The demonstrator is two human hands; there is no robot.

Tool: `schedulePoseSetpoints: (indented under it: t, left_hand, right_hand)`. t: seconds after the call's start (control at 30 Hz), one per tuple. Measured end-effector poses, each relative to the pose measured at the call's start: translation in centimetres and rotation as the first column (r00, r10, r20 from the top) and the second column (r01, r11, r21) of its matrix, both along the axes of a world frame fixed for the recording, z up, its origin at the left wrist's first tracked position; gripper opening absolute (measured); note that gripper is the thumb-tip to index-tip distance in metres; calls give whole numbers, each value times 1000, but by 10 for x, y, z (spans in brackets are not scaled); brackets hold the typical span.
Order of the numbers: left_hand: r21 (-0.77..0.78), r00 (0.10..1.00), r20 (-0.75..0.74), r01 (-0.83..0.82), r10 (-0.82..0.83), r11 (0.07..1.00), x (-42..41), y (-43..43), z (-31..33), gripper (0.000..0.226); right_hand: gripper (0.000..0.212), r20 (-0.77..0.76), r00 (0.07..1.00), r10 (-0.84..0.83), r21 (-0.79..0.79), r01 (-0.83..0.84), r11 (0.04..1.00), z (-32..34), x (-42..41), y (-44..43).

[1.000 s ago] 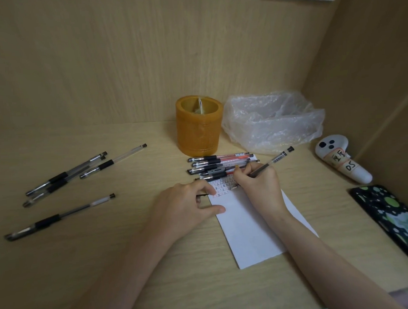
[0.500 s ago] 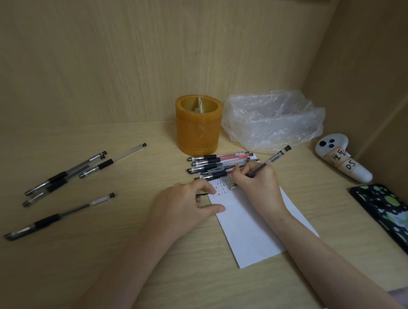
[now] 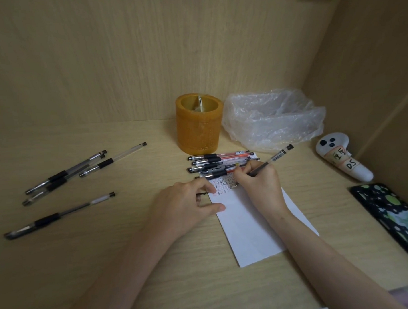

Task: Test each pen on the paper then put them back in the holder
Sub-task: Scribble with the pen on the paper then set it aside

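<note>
the right hand (image 3: 257, 187) grips a pen (image 3: 273, 160) with its tip on the paper (image 3: 251, 226) in front of the holder (image 3: 198, 124), while the left hand (image 3: 186, 208), fingers curled, presses the paper's edge, perhaps pinching something small and dark.

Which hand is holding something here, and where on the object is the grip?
The right hand grips a pen low on its barrel, near the tip. The left hand seems to pinch a small dark pen cap.
</note>
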State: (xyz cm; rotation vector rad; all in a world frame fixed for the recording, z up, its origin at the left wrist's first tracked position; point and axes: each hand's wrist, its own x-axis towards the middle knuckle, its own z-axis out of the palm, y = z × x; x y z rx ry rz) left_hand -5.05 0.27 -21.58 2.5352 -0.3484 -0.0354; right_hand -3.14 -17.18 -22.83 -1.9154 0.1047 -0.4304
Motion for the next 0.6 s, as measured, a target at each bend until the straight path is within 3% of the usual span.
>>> schedulePoseSetpoints:
  t: [0.6]
  left_hand:
    - [12, 1000, -7, 0, 0, 1000, -1, -1, 3, 38]
  right_hand:
    - [30, -4, 1000, -15, -25, 15, 1000, 2, -2, 2]
